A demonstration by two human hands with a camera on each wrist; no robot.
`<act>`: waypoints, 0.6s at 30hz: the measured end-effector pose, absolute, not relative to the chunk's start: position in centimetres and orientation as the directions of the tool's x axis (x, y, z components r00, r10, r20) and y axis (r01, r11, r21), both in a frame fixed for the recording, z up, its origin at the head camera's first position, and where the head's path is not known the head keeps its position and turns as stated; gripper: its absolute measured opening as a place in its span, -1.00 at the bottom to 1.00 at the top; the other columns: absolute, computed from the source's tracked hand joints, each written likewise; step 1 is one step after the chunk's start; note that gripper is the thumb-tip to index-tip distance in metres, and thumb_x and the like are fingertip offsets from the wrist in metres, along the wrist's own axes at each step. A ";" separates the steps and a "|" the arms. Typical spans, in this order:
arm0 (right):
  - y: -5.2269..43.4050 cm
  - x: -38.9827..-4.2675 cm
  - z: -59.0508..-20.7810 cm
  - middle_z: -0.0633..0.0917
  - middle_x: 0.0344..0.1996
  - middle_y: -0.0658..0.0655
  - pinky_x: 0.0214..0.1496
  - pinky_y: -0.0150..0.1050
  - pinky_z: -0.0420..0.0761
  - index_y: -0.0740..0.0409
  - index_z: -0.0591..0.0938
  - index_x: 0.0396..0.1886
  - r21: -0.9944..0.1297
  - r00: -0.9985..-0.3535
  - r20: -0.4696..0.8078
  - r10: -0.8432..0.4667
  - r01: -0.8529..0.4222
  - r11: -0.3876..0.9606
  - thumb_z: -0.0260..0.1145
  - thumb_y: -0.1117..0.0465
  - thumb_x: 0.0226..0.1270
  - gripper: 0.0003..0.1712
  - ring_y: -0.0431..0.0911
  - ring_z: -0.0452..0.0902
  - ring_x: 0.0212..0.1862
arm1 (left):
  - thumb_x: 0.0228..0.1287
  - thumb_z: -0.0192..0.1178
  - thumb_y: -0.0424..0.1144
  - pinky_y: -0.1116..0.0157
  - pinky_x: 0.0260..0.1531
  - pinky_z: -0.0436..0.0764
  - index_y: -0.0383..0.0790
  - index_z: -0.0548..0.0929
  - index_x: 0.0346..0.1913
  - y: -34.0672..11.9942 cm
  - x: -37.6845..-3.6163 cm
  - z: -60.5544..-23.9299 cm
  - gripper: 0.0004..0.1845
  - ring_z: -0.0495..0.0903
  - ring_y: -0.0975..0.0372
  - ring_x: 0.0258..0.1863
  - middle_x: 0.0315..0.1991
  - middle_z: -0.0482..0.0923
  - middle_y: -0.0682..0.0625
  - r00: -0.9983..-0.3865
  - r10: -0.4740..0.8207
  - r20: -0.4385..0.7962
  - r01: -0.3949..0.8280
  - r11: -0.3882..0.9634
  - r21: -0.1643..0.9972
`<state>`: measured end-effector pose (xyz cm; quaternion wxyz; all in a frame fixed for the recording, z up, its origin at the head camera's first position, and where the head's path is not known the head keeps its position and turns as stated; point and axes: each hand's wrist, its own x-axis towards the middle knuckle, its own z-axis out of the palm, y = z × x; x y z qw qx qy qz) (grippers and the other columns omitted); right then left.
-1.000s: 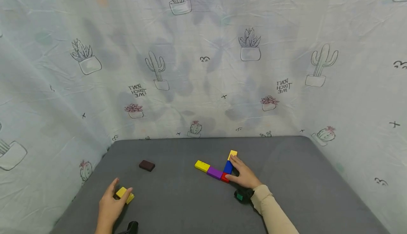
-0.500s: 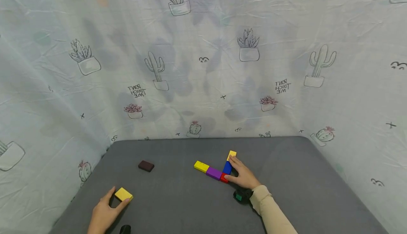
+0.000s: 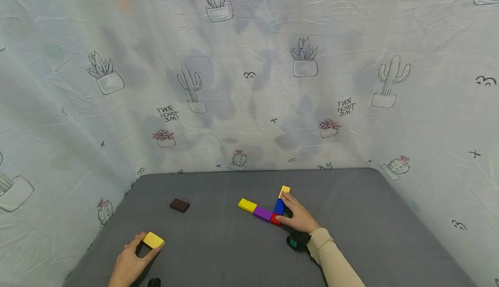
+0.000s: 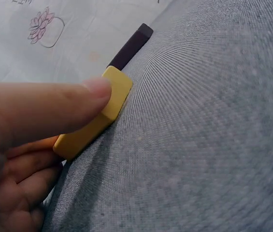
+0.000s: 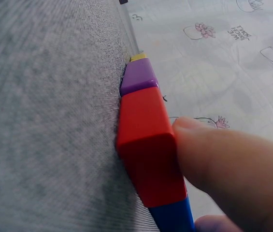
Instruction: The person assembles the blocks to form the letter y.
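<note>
My left hand (image 3: 129, 262) pinches a yellow block (image 3: 153, 240) between thumb and fingers, low over the grey cloth at the front left. In the left wrist view the thumb lies across the block's (image 4: 90, 133) near face. Right of centre, my right hand (image 3: 299, 217) rests on a V of joined blocks. Its thumb touches the red block (image 5: 148, 116) at the corner, and its fingertips lie by the far yellow block (image 3: 286, 189). A blue block (image 3: 279, 207) joins those two. From the red corner a purple block (image 3: 263, 214) and another yellow block (image 3: 247, 205) run leftward.
A dark brown block (image 3: 179, 205) lies alone on the grey table (image 3: 218, 252), beyond my left hand. A cloth curtain (image 3: 249, 105) printed with cacti stands around the table's back and sides. A black wrist device (image 3: 298, 240) sits under my right wrist.
My left hand has drawn slightly left and its fingers have closed on the yellow block, which now shows more of its top. My right hand and the joined blocks have stayed put.
</note>
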<state>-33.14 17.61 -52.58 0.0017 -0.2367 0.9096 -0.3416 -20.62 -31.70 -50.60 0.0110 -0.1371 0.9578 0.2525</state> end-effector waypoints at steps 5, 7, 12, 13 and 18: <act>17.6 -33.3 -52.8 0.11 0.47 0.23 0.40 0.22 0.15 0.25 0.16 0.45 -0.615 -0.885 0.168 -0.435 -0.439 0.655 0.26 -0.18 0.24 -0.05 0.20 -0.02 0.47 | 0.08 0.24 0.28 -0.35 0.21 0.08 -0.54 0.19 0.33 -31.6 -20.7 -50.7 0.04 0.13 -0.44 0.23 0.29 0.07 -0.58 -0.966 -0.249 -0.064 -0.248 0.836 0.490; 17.6 -33.3 -52.8 0.11 0.47 0.24 0.40 0.22 0.15 0.25 0.16 0.45 -0.613 -0.883 0.173 -0.436 -0.443 0.654 0.26 -0.18 0.24 -0.05 0.21 -0.02 0.47 | 0.07 0.25 0.28 -0.35 0.20 0.10 -0.53 0.20 0.33 -31.5 -20.7 -50.8 0.04 0.15 -0.45 0.22 0.28 0.10 -0.58 -0.964 -0.261 -0.057 -0.254 0.831 0.495; 17.7 -33.3 -52.8 0.14 0.46 0.25 0.39 0.23 0.17 0.26 0.18 0.44 -0.609 -0.881 0.186 -0.435 -0.451 0.653 0.28 -0.17 0.22 -0.05 0.23 0.00 0.46 | 0.07 0.25 0.27 -0.31 0.17 0.23 -0.53 0.16 0.33 -31.1 -20.6 -51.0 0.05 0.17 -0.42 0.22 0.27 0.12 -0.60 -0.942 -0.333 -0.048 -0.304 0.783 0.543; 17.7 -33.4 -52.8 0.14 0.46 0.25 0.39 0.23 0.16 0.25 0.18 0.44 -0.610 -0.882 0.184 -0.434 -0.449 0.653 0.28 -0.17 0.22 -0.05 0.22 0.00 0.46 | 0.07 0.25 0.26 -0.29 0.16 0.26 -0.53 0.14 0.33 -31.0 -20.6 -51.0 0.05 0.18 -0.41 0.23 0.27 0.12 -0.61 -0.938 -0.345 -0.045 -0.310 0.771 0.556; 17.7 -33.4 -52.7 0.12 0.47 0.21 0.40 0.22 0.14 0.21 0.17 0.45 -0.618 -0.886 0.166 -0.432 -0.435 0.655 0.29 -0.17 0.22 -0.05 0.19 -0.03 0.48 | 0.08 0.27 0.25 -0.19 0.16 0.36 -0.55 0.10 0.35 -30.7 -20.6 -51.1 0.08 0.19 -0.38 0.24 0.27 0.09 -0.59 -0.923 -0.385 -0.025 -0.319 0.727 0.608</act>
